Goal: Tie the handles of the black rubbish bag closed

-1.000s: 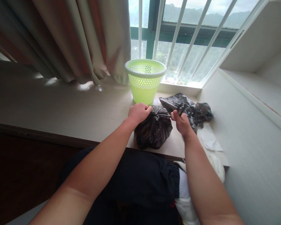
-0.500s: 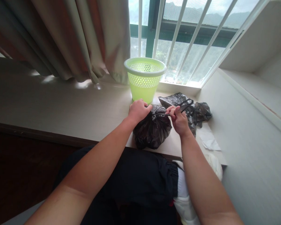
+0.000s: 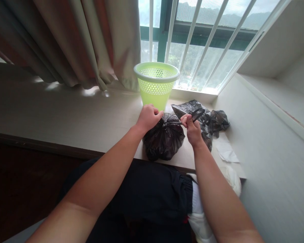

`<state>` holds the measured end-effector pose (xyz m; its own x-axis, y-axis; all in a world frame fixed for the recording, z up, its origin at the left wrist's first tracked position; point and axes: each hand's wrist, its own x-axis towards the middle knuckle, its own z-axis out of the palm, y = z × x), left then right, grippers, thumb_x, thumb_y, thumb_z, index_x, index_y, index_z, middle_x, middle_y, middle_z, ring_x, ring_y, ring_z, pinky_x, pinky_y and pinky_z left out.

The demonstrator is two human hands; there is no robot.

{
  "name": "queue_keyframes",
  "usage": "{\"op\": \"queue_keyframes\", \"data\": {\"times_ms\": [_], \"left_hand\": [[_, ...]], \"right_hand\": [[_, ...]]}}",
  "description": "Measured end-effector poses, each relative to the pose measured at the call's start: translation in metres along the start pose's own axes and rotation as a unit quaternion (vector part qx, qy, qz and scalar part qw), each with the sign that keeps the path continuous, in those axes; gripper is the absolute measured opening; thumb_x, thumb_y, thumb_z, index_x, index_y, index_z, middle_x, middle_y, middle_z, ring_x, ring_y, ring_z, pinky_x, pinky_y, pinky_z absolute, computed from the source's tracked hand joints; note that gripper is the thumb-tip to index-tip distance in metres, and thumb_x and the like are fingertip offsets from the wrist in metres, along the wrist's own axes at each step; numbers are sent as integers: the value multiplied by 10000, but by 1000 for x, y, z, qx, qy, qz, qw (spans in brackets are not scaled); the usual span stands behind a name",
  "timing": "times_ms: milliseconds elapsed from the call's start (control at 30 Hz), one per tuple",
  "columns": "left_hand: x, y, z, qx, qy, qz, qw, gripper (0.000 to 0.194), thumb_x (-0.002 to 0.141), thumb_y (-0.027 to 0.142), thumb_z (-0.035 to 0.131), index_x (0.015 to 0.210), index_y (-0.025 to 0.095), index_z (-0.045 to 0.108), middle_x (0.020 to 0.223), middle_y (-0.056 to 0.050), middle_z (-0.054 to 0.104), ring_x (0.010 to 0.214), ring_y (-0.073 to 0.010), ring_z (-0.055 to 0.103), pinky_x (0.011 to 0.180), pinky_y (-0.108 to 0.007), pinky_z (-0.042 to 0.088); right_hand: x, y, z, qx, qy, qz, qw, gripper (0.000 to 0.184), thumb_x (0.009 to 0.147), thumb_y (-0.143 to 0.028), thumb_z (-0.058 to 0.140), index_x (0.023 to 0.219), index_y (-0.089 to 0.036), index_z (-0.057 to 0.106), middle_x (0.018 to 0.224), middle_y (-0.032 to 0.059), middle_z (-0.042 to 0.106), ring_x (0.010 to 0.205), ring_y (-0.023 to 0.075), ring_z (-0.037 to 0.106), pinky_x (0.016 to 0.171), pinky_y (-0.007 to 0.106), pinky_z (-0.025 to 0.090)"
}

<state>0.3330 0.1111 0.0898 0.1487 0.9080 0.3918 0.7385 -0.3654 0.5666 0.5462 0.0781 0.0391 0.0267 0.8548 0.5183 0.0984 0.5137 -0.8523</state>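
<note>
A filled black garbage bag (image 3: pixel 164 141) rests near the front edge of the pale sill, its top gathered into a knot. My left hand (image 3: pixel 149 117) is closed at the knot's left side, gripping the bag; what lies inside its fingers is mostly hidden. To the right of the knot, my right hand (image 3: pixel 191 127) is closed around a stretched black strap of the same bag. The strap's loop sticks out above the right hand. Just behind the bag stands a light green wastebasket (image 3: pixel 155 98) with a perforated upper wall, upright.
Crumpled black plastic bags (image 3: pixel 207 118) lie right of my right hand, with a white paper (image 3: pixel 226 151) in front of them. Window bars (image 3: pixel 190 47) rise behind the wastebasket, a curtain (image 3: pixel 91 44) hangs at the left, and a wall (image 3: pixel 273 135) bounds the right.
My right hand has shifted slightly left and its strap loop sits a little lower. My left hand has risen slightly. The filled bag has moved slightly left.
</note>
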Motion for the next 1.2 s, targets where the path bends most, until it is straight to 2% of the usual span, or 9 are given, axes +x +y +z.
{"op": "queue_keyframes", "data": {"times_ms": [100, 233, 367, 500, 733, 900, 1000, 1100, 1200], "left_hand": [[-4, 11, 5, -125, -8, 17, 992, 435, 874, 429, 613, 525, 200, 490, 710, -12, 546, 690, -152, 519, 738, -307, 434], [-8, 22, 11, -221, -47, -33, 973, 350, 869, 410, 610, 599, 195, 554, 626, 26, 506, 622, -139, 492, 645, -292, 400], [-8, 22, 13, -214, -35, -49, 975, 385, 863, 357, 616, 541, 209, 465, 574, 38, 427, 604, -136, 451, 630, -296, 372], [-6, 19, 10, -169, -4, -44, 985, 449, 842, 288, 632, 484, 218, 371, 600, 26, 423, 658, -144, 462, 703, -304, 390], [-3, 15, 5, -99, 8, -48, 994, 434, 820, 258, 640, 469, 220, 386, 615, 14, 439, 662, -155, 474, 729, -312, 404], [-7, 26, 1, -85, 4, -9, 996, 342, 840, 316, 652, 544, 198, 529, 733, -15, 582, 711, -160, 542, 767, -306, 430], [-16, 42, -3, -111, -23, 12, 994, 285, 848, 309, 647, 595, 190, 593, 740, -21, 658, 738, -168, 578, 760, -299, 428], [-26, 55, -1, -170, -75, 3, 983, 264, 863, 280, 625, 615, 191, 604, 643, 2, 649, 674, -158, 565, 679, -291, 406], [-32, 59, 9, -219, -62, -20, 973, 277, 886, 265, 604, 624, 197, 544, 599, 24, 585, 630, -139, 512, 637, -281, 377]], "right_hand": [[0, -1, 5, 10, 41, -5, 999, 658, 990, -740, 406, 569, -236, 444, 806, 55, 588, 839, 210, 563, 869, 376, 477], [0, -13, 14, 96, 60, 13, 993, 662, 943, -818, 383, 603, -251, 385, 754, 47, 582, 776, 216, 585, 793, 397, 526], [0, -26, 18, 219, 9, 56, 974, 645, 903, -819, 487, 609, -257, 374, 624, -11, 402, 610, 184, 485, 624, 372, 515], [1, -27, 18, 242, -7, 70, 968, 663, 886, -817, 523, 582, -253, 350, 596, -38, 274, 537, 156, 362, 529, 342, 474], [1, -21, 19, 208, -8, 75, 975, 680, 889, -816, 526, 559, -254, 333, 585, -36, 255, 526, 153, 333, 506, 341, 444], [1, -22, 18, 197, -2, 65, 978, 687, 887, -840, 490, 561, -259, 327, 579, -37, 242, 507, 155, 327, 488, 342, 437], [0, -26, 21, 184, 3, 69, 981, 698, 883, -858, 465, 563, -260, 303, 576, -38, 233, 508, 158, 325, 476, 338, 440], [-1, -30, 25, 192, 3, 65, 979, 696, 885, -852, 468, 566, -258, 298, 579, -39, 238, 511, 154, 325, 468, 331, 432], [-2, -32, 27, 213, 1, 66, 975, 700, 883, -858, 462, 564, -254, 308, 577, -37, 249, 509, 149, 322, 458, 324, 401]]}}
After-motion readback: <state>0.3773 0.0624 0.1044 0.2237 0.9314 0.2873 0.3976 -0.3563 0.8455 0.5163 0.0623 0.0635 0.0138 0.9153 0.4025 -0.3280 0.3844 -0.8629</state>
